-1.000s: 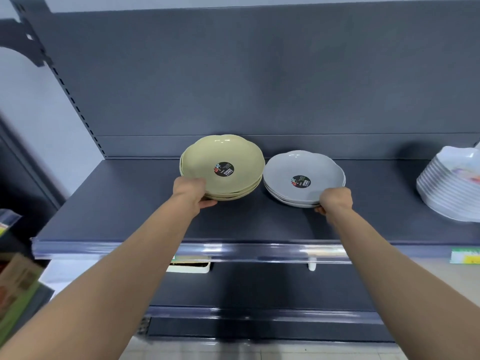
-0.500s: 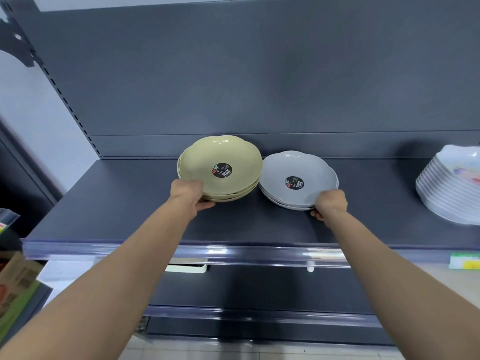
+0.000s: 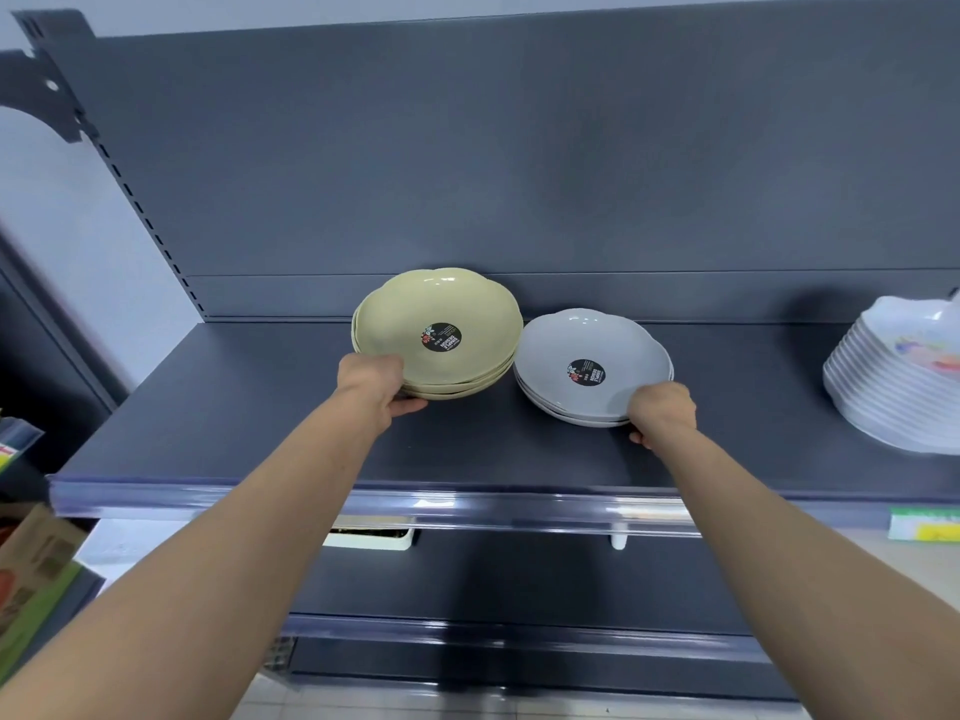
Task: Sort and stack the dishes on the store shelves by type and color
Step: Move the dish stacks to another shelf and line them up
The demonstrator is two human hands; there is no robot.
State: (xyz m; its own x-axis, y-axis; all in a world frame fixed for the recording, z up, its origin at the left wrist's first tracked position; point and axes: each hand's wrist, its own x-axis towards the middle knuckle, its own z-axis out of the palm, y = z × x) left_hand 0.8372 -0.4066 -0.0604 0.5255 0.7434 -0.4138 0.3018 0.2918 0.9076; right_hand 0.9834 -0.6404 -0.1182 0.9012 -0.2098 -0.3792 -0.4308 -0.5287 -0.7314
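Observation:
A small stack of pale yellow-green scalloped bowls [image 3: 441, 309] sits on the dark shelf [image 3: 218, 407], a round black label inside the top one. Right beside it stands a stack of grey scalloped bowls [image 3: 587, 340] with the same kind of label. My left hand [image 3: 371, 379] grips the near left rim of the yellow-green stack, thumb underneath. My right hand [image 3: 662, 410] grips the near right rim of the grey stack. The two stacks nearly touch.
A tall tilted stack of white plates [image 3: 893, 376] with a colourful print stands at the shelf's right end. The shelf's front has a clear price rail [image 3: 467, 506]. Lower shelves lie below; boxed goods [image 3: 31, 574] sit at the far left.
The grey stack has slid a little left, closer to the yellow-green stack. Both hands keep their hold on the rims.

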